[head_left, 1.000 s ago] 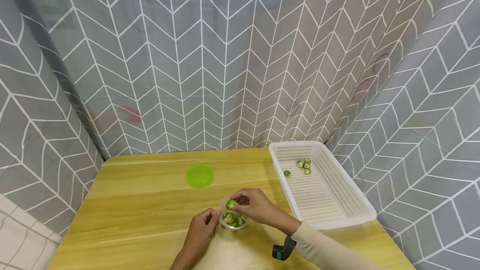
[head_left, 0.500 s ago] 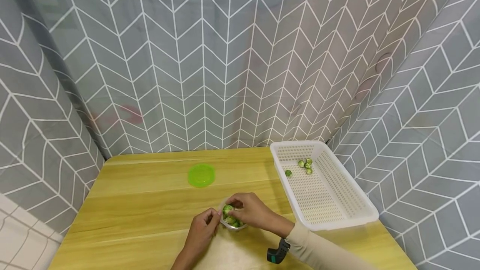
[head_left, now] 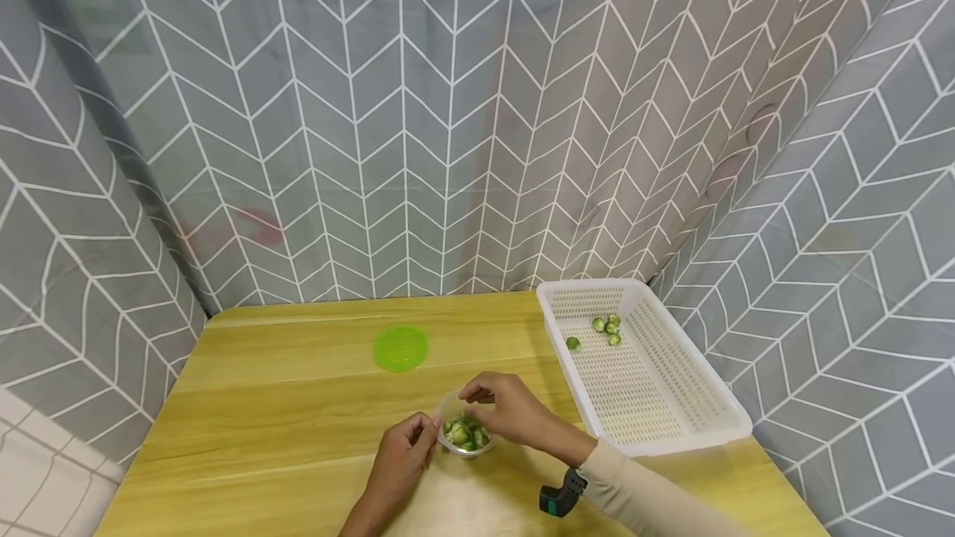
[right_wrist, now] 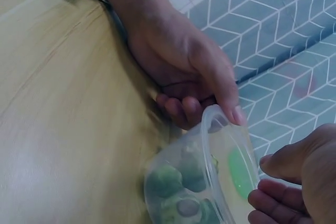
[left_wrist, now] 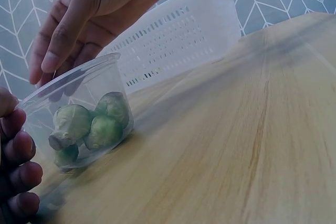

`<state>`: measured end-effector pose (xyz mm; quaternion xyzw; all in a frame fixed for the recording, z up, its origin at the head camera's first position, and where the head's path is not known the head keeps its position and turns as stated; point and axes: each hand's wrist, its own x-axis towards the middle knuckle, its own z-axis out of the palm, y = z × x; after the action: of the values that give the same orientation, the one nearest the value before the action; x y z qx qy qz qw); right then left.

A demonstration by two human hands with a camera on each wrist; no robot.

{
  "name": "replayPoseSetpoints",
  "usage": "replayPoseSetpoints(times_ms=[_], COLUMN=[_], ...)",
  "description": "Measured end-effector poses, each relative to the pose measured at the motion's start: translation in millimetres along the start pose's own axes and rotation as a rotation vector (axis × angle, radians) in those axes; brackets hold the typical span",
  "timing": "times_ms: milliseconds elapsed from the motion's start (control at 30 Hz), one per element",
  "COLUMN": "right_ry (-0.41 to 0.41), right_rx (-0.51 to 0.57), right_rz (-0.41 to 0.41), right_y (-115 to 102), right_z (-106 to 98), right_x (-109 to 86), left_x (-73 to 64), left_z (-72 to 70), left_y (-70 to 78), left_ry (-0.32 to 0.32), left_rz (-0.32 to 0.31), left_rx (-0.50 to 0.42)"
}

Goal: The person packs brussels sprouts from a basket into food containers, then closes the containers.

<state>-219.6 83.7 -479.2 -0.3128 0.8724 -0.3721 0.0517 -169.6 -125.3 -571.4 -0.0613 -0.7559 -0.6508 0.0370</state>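
A small clear plastic tub (left_wrist: 116, 80) with green Brussels sprouts (head_left: 464, 436) at its bottom stands on the table near the front. My left hand (head_left: 404, 452) pinches the tub's rim from the left; in the right wrist view its thumb lies over the edge and the fingers curl below. Over the tub's right side hovers my right hand (head_left: 513, 413), holding nothing. Its thumb and fingers are loosely bent and apart in the left wrist view, right at the rim.
A green lid (head_left: 400, 348) lies flat on the wooden table (head_left: 283, 404), beyond the tub. To the right stands a white perforated basket (head_left: 634, 408) with several more sprouts (head_left: 612, 326) toward its far end. Patterned grey curtains (head_left: 373, 123) hang behind the table and along both sides.
The right hand lowered a Brussels sprout into the tub, let it go and rose slightly to the right. The left hand stayed at the rim.
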Motion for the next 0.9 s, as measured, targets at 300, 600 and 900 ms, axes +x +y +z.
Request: replayPoseSetpoints(times_ms=[300, 600, 900], right_ry=[0.074, 0.162, 0.276], right_rx=[-0.006, -0.002, -0.037], right_rz=[0.001, 0.061, 0.131], right_y=[8.4, 19.9, 32.5], right_z=[-19.4, -48.2, -78.3], right_x=[-3.0, -12.0, -19.7], left_x=[0.5, -0.3, 0.3], left_z=[0.8, 1.9, 1.5], left_y=[0.9, 4.2, 0.9], left_ry=[0.011, 0.024, 0.022], left_rz=[-0.037, -0.05, -0.031], left_rx=[-0.008, -0.045, 0.006])
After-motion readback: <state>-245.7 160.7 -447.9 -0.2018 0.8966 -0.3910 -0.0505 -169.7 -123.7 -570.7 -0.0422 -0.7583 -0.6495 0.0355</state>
